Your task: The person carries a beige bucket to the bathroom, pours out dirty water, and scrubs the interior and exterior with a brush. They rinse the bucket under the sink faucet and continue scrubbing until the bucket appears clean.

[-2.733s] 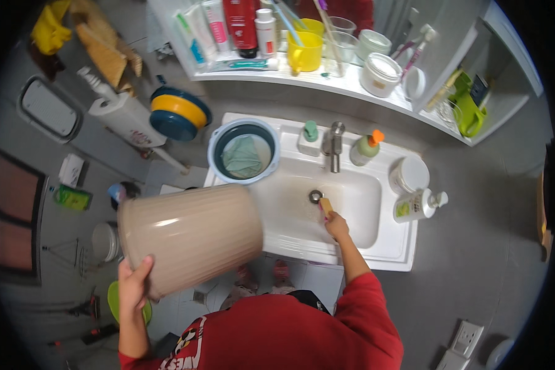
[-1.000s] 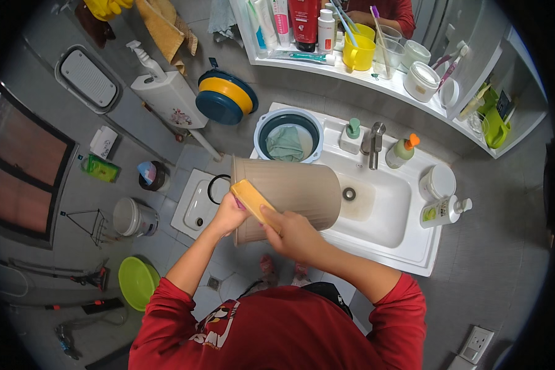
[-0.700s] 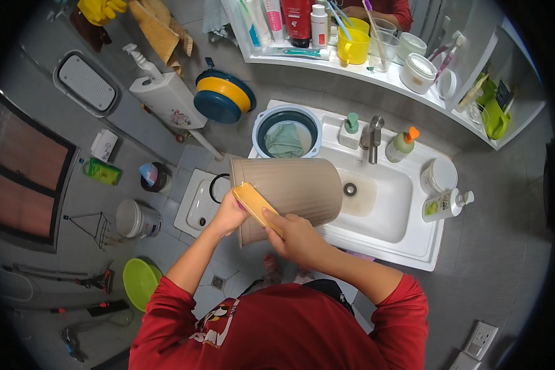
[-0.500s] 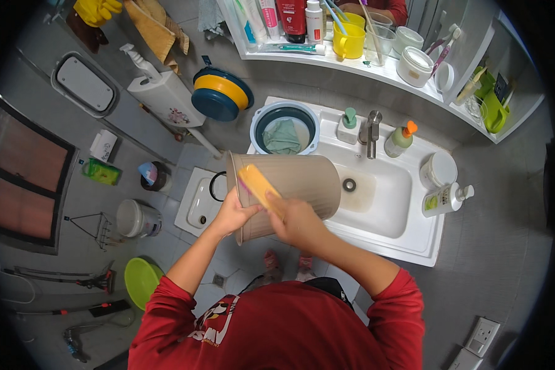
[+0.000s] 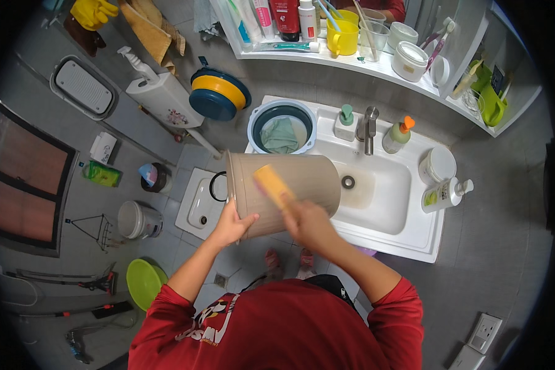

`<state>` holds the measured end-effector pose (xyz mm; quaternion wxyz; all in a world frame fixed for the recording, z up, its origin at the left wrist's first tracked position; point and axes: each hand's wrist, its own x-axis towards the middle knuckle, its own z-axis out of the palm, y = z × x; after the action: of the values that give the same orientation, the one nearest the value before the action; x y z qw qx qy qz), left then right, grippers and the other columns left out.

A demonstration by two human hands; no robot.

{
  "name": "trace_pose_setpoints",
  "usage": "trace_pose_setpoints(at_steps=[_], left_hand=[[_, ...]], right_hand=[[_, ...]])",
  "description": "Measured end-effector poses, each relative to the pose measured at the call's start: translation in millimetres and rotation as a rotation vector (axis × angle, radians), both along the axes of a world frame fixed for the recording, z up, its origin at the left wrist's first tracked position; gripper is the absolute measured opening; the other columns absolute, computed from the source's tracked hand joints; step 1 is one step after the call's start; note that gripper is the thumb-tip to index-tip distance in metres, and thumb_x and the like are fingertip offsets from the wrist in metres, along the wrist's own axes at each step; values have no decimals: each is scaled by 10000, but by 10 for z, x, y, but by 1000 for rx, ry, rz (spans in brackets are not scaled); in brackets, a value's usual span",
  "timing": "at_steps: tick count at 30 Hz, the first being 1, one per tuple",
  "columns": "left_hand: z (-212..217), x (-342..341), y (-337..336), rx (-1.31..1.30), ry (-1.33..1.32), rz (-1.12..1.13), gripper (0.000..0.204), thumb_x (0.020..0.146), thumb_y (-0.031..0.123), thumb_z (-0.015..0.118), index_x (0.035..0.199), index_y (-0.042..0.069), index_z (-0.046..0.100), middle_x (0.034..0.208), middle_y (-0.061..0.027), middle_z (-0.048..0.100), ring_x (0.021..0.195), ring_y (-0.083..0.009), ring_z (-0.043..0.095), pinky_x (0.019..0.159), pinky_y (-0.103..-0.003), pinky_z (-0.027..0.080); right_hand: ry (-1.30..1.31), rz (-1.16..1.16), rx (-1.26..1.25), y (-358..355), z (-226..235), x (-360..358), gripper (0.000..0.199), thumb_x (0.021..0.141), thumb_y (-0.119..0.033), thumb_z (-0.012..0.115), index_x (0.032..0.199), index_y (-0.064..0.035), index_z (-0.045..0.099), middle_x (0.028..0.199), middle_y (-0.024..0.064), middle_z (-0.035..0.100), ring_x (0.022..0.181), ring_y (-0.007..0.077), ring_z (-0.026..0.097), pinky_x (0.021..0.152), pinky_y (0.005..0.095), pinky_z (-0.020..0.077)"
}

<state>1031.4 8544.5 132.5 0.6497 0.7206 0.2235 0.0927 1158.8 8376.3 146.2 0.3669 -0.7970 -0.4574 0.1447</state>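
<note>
Over a white sink [image 5: 407, 216], a beige bin [image 5: 290, 188] lies on its side across the sink's left edge, the left hand [image 5: 233, 223] cupping its rim end from below, the right hand [image 5: 308, 223] closed around a yellow sponge [image 5: 272, 185] pressed on its wall, a blue basin [image 5: 282, 126] just behind.

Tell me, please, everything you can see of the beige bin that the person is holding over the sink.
The beige bin is a tall, slightly tapered container with fine vertical ribbing that looks like plastic. It lies tipped on its side, its wider end toward the person's left, partly over the white sink. The left hand grips it at that wider end from below. The right hand presses a yellow sponge against its ribbed outer wall. Its inside cannot be seen.
</note>
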Motion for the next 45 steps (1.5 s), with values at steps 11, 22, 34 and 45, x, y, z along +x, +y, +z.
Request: trace_pose_setpoints(at_steps=[11, 22, 34, 45], left_hand=[[69, 76, 0, -363, 70, -14, 520, 755, -51, 578, 1221, 9, 358, 1147, -95, 501, 1069, -176, 484, 905, -309, 399], [32, 73, -99, -82, 27, -94, 506, 773, -74, 529, 1233, 15, 339, 1156, -87, 484, 1073, -167, 468, 917, -303, 381], [-8, 111, -204, -241, 47, 19, 490, 780, -71, 532, 1224, 13, 342, 1157, -114, 484, 1076, -195, 473, 924, -325, 380], [71, 164, -181, -481, 38, -71, 535, 749, -117, 517, 1236, 0, 329, 1175, -128, 471, 1083, -218, 480, 912, -341, 408]], right_hand=[[223, 102, 157, 10, 154, -131, 411, 818, -195, 511, 1223, -135, 474, 736, 181, 550, 698, 341, 543, 671, 402, 437], [119, 104, 173, 58, 226, -51, 336, 822, -233, 521, 1124, -89, 541, 657, 215, 573, 616, 393, 561, 571, 459, 442], [230, -145, 49, -322, -117, 70, 389, 831, -221, 537, 1193, -84, 496, 775, 220, 586, 712, 379, 572, 652, 412, 454], [173, -67, 153, -310, -96, -268, 375, 838, -216, 530, 1184, -76, 503, 780, 214, 590, 693, 380, 559, 631, 412, 449]])
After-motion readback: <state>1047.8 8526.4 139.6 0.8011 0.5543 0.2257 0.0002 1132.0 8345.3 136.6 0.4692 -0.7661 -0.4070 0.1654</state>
